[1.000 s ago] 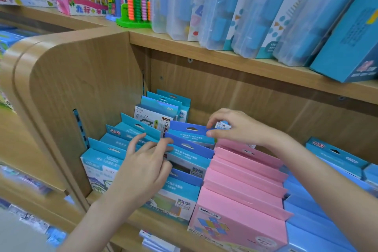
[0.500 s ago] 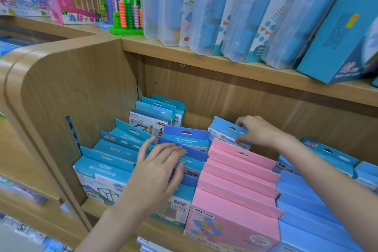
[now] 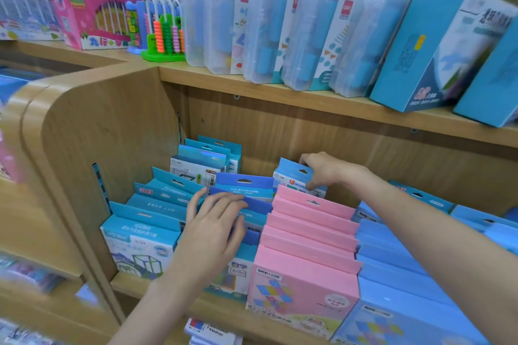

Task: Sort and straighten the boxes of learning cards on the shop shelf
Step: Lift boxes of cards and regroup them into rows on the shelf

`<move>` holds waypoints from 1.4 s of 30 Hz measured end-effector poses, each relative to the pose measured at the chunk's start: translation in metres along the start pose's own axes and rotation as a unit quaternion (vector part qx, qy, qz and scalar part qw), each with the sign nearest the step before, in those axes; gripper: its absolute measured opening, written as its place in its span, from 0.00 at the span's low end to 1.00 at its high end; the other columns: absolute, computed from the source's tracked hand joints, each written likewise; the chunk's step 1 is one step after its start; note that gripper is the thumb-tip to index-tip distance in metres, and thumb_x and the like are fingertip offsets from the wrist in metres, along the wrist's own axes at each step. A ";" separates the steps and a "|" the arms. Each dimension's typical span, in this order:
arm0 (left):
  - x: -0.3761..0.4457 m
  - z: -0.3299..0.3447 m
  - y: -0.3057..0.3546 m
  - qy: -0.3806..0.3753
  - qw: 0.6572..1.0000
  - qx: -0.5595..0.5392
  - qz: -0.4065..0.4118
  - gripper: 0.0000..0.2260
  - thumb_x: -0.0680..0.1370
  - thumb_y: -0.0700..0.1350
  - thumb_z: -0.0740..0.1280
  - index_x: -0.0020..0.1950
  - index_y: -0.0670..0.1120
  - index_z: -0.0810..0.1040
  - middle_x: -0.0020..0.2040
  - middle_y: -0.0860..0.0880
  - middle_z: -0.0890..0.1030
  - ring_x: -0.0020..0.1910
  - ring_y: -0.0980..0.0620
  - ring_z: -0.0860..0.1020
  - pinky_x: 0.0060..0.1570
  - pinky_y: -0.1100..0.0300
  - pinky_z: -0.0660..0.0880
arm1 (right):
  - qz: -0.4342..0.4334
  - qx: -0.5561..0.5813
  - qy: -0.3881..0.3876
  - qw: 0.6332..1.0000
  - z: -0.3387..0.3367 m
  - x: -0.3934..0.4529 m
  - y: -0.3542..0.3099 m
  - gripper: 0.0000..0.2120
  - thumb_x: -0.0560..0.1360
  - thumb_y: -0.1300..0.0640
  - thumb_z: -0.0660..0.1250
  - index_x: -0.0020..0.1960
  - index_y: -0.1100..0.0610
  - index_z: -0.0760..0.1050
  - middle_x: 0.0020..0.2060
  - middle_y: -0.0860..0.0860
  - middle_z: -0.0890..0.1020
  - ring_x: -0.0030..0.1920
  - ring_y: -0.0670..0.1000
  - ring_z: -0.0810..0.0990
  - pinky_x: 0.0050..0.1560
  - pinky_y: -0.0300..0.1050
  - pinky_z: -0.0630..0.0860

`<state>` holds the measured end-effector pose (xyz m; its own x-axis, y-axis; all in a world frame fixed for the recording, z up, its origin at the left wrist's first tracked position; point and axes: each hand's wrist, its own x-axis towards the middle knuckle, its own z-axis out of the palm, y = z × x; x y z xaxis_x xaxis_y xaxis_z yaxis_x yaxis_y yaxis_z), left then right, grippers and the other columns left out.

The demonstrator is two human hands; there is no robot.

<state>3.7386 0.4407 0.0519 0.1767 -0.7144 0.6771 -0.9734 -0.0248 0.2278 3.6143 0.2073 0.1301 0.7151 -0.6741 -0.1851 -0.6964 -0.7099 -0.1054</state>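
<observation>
From the head view, your right hand (image 3: 322, 169) has gone deeper into the shelf (image 3: 308, 109) than a second ago, and the light blue box (image 3: 294, 176) it was only touching then now stands behind the pink row (image 3: 308, 232). The fingers curl over the top edge of this box and the thumb pinches its front, so the hand has a firm hold on it. I judge that this box is being set in as the last one of its column, so this part of the sorting is almost done.

Your left hand (image 3: 215, 221) has moved very little. It lies flat with straight fingers on the tops of the dark blue boxes (image 3: 244, 185), just left of the pink row, and it presses them without gripping anything.

The light blue box stands nearly upright with its long axis vertical. Its hang tab points up, under your fingers, and its printed face looks toward you. It leans a little to the back panel.
</observation>
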 end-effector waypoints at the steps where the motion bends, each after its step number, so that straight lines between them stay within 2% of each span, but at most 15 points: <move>1: -0.002 -0.002 0.001 0.003 1.000 -0.005 -0.004 0.15 0.76 0.47 0.55 0.49 0.46 0.80 0.51 0.53 0.81 0.53 0.56 0.72 0.65 0.52 0.56 | -0.001 -0.002 0.020 1.000 -0.003 -0.002 0.001 0.25 0.68 0.56 0.72 0.62 0.58 0.68 0.59 0.55 0.75 0.54 0.53 0.76 0.52 0.48 0.76; 4: -0.001 -0.012 0.006 0.025 0.999 -0.023 -0.006 0.14 0.76 0.46 0.55 0.50 0.46 0.79 0.50 0.53 0.81 0.53 0.56 0.73 0.65 0.51 0.58 | -0.016 -0.022 0.109 0.994 -0.023 -0.026 0.002 0.28 0.66 0.54 0.73 0.62 0.58 0.68 0.58 0.57 0.77 0.54 0.56 0.76 0.53 0.50 0.75; 9: 0.008 -0.009 0.041 0.051 0.995 -0.065 0.055 0.12 0.75 0.44 0.56 0.50 0.46 0.78 0.51 0.52 0.80 0.53 0.54 0.73 0.65 0.49 0.59 | -0.063 -0.054 0.282 0.956 -0.036 -0.120 0.028 0.22 0.67 0.57 0.70 0.58 0.58 0.69 0.54 0.55 0.77 0.54 0.56 0.75 0.52 0.49 0.72; 13: 0.024 0.008 0.081 0.027 0.990 -0.088 0.105 0.12 0.75 0.44 0.55 0.51 0.46 0.77 0.51 0.52 0.80 0.54 0.53 0.72 0.65 0.50 0.57 | -0.029 0.016 0.460 0.887 -0.042 -0.212 0.068 0.20 0.66 0.60 0.67 0.56 0.65 0.70 0.49 0.61 0.78 0.48 0.52 0.73 0.45 0.38 0.64; 15: 0.032 0.017 0.105 0.020 0.987 -0.100 0.122 0.13 0.75 0.45 0.55 0.51 0.45 0.78 0.52 0.52 0.80 0.55 0.53 0.72 0.66 0.51 0.57 | -0.006 0.012 0.528 0.849 -0.046 -0.254 0.089 0.21 0.66 0.58 0.63 0.55 0.68 0.70 0.47 0.64 0.78 0.46 0.51 0.71 0.44 0.39 0.64; 17: 0.037 0.027 0.131 0.021 0.982 -0.117 0.145 0.13 0.76 0.45 0.55 0.50 0.45 0.78 0.52 0.51 0.80 0.55 0.53 0.72 0.65 0.52 0.56 | 0.025 0.003 0.562 0.827 -0.046 -0.290 0.111 0.21 0.67 0.58 0.63 0.55 0.70 0.69 0.47 0.66 0.78 0.46 0.51 0.70 0.44 0.40 0.64; 21: 0.044 0.052 0.185 0.019 0.969 -0.146 0.196 0.12 0.75 0.44 0.56 0.50 0.45 0.78 0.51 0.51 0.80 0.54 0.52 0.73 0.64 0.51 0.58 | 0.069 -0.018 0.552 0.831 -0.041 -0.347 0.165 0.22 0.67 0.55 0.61 0.56 0.68 0.68 0.47 0.68 0.78 0.45 0.52 0.71 0.45 0.43 0.65; 28: 0.051 0.097 0.292 -0.013 0.965 -0.158 0.211 0.13 0.76 0.45 0.55 0.51 0.45 0.78 0.52 0.50 0.80 0.54 0.52 0.73 0.62 0.52 0.60 | 0.094 -0.062 0.508 0.854 -0.032 -0.415 0.266 0.23 0.66 0.54 0.59 0.56 0.68 0.69 0.47 0.68 0.79 0.47 0.52 0.70 0.47 0.43 0.65; 30: 0.053 0.109 0.323 -0.020 0.965 -0.159 0.207 0.13 0.76 0.46 0.56 0.52 0.45 0.78 0.52 0.50 0.80 0.54 0.52 0.73 0.62 0.52 0.60 | 0.089 -0.073 0.491 0.864 -0.032 -0.425 0.295 0.22 0.67 0.58 0.64 0.57 0.69 0.70 0.48 0.68 0.79 0.48 0.52 0.70 0.49 0.43 0.65; 33: 0.056 0.125 0.360 -0.037 0.968 -0.150 0.198 0.14 0.76 0.47 0.55 0.52 0.45 0.78 0.53 0.51 0.80 0.55 0.52 0.72 0.62 0.54 0.59 | 0.099 -0.065 0.432 0.894 -0.033 -0.430 0.329 0.23 0.64 0.70 0.72 0.58 0.67 0.71 0.51 0.65 0.79 0.51 0.54 0.74 0.50 0.42 0.65; 36: 0.052 0.136 0.380 -0.062 0.970 -0.137 0.190 0.15 0.77 0.48 0.55 0.54 0.45 0.78 0.53 0.51 0.79 0.56 0.54 0.70 0.61 0.53 0.60 | 0.088 -0.076 0.358 0.926 -0.029 -0.416 0.349 0.22 0.67 0.66 0.69 0.60 0.62 0.70 0.53 0.58 0.78 0.52 0.59 0.75 0.51 0.43 0.66; 38: 0.049 0.142 0.386 -0.078 0.971 -0.121 0.190 0.15 0.77 0.49 0.55 0.56 0.46 0.77 0.53 0.52 0.79 0.57 0.54 0.70 0.61 0.53 0.60 | 0.090 -0.071 0.319 0.941 -0.025 -0.405 0.358 0.20 0.69 0.63 0.67 0.59 0.59 0.69 0.54 0.55 0.77 0.53 0.59 0.74 0.54 0.50 0.71; 39: 0.048 0.144 0.387 -0.086 0.972 -0.113 0.189 0.16 0.77 0.50 0.55 0.56 0.47 0.77 0.54 0.52 0.79 0.57 0.55 0.69 0.61 0.53 0.60 | 0.099 -0.065 0.305 0.945 -0.025 -0.401 0.360 0.19 0.69 0.62 0.67 0.58 0.58 0.68 0.54 0.54 0.77 0.53 0.58 0.74 0.53 0.53 0.72; 42: 0.048 0.148 0.388 -0.105 0.972 -0.095 0.185 0.16 0.77 0.51 0.54 0.56 0.48 0.77 0.54 0.53 0.79 0.56 0.55 0.69 0.60 0.54 0.60 | 0.125 -0.067 0.293 0.945 -0.031 -0.396 0.367 0.17 0.70 0.60 0.66 0.57 0.57 0.67 0.55 0.53 0.77 0.53 0.57 0.75 0.49 0.52 0.73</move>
<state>3.3476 0.2937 0.0691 -0.2345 -0.7770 0.5842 -0.9162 0.3775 0.1343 3.0778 0.2075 0.1955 0.4663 -0.7939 0.3902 -0.8628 -0.5055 0.0024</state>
